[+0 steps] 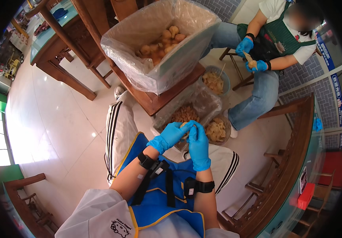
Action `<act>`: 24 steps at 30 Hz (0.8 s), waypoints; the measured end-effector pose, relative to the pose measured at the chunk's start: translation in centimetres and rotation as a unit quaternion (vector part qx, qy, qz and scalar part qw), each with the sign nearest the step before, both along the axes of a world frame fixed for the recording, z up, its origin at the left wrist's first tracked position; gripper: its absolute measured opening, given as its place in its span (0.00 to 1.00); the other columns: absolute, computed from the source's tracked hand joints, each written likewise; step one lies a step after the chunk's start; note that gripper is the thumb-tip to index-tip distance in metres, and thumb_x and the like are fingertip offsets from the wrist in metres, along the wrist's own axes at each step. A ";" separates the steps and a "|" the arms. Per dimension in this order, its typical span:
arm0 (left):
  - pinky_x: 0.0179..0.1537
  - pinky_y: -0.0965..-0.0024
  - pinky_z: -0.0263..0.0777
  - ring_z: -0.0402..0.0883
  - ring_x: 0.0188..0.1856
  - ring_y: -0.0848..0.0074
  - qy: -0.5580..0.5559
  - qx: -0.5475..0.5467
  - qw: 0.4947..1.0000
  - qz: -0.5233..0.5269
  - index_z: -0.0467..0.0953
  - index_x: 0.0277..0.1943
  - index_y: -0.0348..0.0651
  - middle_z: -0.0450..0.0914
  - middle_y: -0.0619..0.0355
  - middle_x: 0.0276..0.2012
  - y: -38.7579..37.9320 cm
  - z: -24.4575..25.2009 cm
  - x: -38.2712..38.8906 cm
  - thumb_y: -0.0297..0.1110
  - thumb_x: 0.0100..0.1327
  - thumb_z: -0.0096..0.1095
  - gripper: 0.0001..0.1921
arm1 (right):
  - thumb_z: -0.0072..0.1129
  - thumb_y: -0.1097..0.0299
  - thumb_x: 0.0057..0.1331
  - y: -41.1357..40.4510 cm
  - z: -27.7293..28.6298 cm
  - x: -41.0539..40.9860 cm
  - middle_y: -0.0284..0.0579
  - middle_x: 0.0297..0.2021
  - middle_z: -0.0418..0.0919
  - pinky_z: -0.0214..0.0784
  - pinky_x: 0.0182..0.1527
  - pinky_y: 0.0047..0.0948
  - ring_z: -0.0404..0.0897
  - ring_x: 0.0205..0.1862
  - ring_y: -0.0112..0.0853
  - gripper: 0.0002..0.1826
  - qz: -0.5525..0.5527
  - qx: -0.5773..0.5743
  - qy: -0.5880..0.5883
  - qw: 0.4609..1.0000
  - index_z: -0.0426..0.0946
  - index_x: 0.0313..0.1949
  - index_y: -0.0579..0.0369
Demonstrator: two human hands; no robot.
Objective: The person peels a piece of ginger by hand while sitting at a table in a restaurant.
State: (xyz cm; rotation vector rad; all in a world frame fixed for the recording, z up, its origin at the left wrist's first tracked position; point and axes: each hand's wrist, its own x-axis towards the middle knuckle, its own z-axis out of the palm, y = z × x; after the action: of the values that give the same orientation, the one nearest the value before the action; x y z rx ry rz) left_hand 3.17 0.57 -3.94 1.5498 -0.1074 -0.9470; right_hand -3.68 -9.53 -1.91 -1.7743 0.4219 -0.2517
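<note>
My left hand (169, 135) and my right hand (198, 145), both in blue gloves, meet at the fingertips in front of my lap. Between them they grip a small yellowish vegetable (184, 125), largely covered by the fingers. Just beyond and beneath the hands, a low plastic-lined container (209, 102) holds many brown pieces (186, 114). To the right of my right hand, a bowl of pale peelings (216, 130) stands on the floor.
A large plastic-lined bin (165, 80) of bulb-shaped vegetables (174, 31) rests on a wooden stand (156, 105). Near a blue basin (226, 81) of pale strips, a seated co-worker (281, 38) holds a vegetable in blue gloves. Wooden tables (278, 190) and chairs surround me.
</note>
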 end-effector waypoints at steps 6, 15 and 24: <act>0.29 0.81 0.64 0.69 0.26 0.83 0.007 -0.092 0.990 0.108 0.75 0.37 0.34 0.74 0.60 0.25 -0.2 -0.4 -1.3 0.46 0.60 0.49 0.19 | 0.42 0.64 0.64 0.4 1.1 0.7 0.52 0.26 0.73 0.65 0.29 0.31 0.73 0.26 0.36 0.11 0.034 -0.175 -0.027 0.984 0.67 0.40 0.58; 0.21 0.81 0.57 0.62 0.19 0.86 0.015 -0.121 0.981 0.150 0.71 0.21 0.38 0.67 0.65 0.15 -0.2 -0.3 -2.3 0.44 0.59 0.50 0.19 | 0.38 0.64 0.65 -1.1 0.8 0.6 0.50 0.24 0.73 0.64 0.27 0.31 0.73 0.24 0.36 0.11 0.058 -0.119 -0.016 0.991 0.67 0.37 0.57; 0.21 0.75 0.58 0.60 0.19 0.82 -0.083 -0.043 0.994 0.051 0.70 0.20 0.35 0.66 0.60 0.14 -0.7 0.0 -0.9 0.48 0.58 0.50 0.22 | 0.46 0.66 0.63 -1.0 1.6 0.6 0.51 0.25 0.73 0.66 0.28 0.30 0.73 0.25 0.38 0.08 -0.072 -0.196 -0.031 0.978 0.67 0.35 0.57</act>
State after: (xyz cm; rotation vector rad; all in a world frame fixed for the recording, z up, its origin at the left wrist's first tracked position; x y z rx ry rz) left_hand 2.23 -0.17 -3.90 1.5381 -0.1826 -0.7226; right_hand -3.12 -10.49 -0.33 -2.1166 0.4795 -0.5200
